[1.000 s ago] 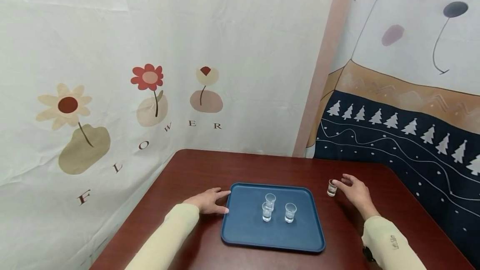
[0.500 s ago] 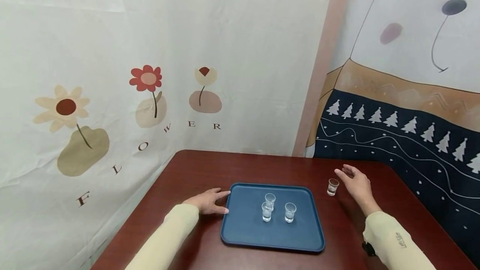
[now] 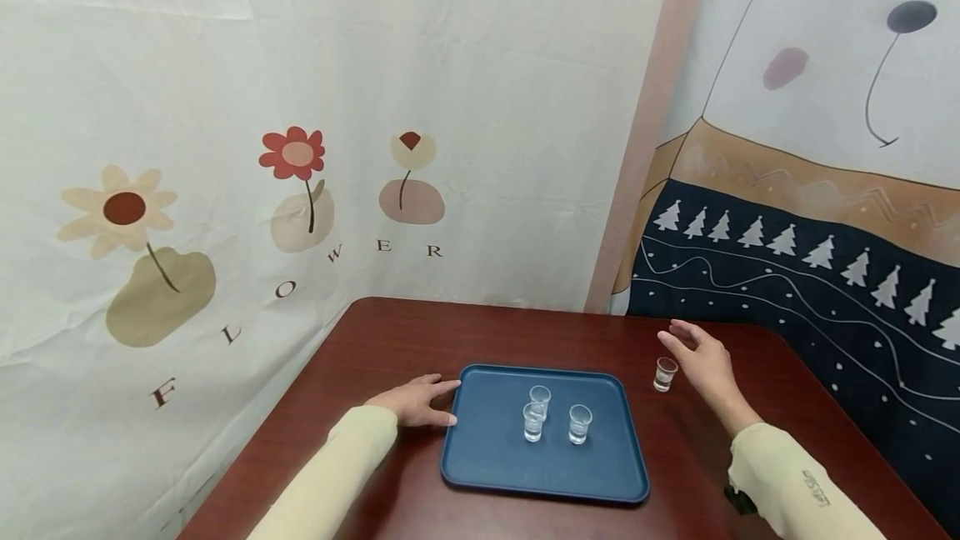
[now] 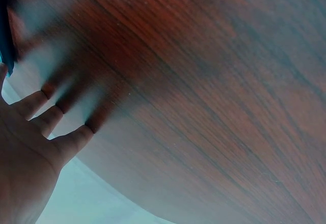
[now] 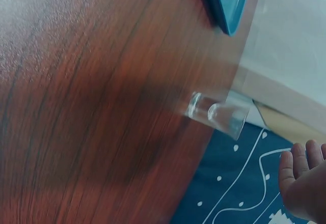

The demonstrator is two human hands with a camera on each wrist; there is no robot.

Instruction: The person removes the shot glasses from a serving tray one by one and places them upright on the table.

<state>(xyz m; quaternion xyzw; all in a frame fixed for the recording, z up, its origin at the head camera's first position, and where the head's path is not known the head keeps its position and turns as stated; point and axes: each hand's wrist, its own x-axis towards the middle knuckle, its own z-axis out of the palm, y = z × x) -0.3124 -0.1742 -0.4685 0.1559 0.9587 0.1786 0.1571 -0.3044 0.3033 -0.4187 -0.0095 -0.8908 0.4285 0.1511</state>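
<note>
So, far left there's a white curtain (image 3: 187, 40) with three printed flowers (image 3: 297, 154) and letters spelling FLOWER. Then comes the left hand (image 3: 414, 402), cream sleeve (image 3: 322, 473), fingers spread and not gripping anything, with a fingertip and the thumb right at the left edge of the blue tray (image 3: 543, 477). Tray's flat on a red-brown table (image 3: 480, 327).

Around the middle of the tray are two small clear glasses, a front glass (image 3: 533, 425) and a back glass (image 3: 540, 395). They overlap from the head view, so can't tell if they touch. A third glass (image 3: 580, 425) stands a little right of them, clearly apart.

Past the tray's right side, a lone glass (image 3: 664, 376) sits upright on the table. Right hand (image 3: 705, 363) is just beside it, fingers loosely bent, holding nothing; right wrist view shows a gap. Far right, a navy-bottomed curtain (image 3: 750, 290) with white trees (image 3: 821, 254).
</note>
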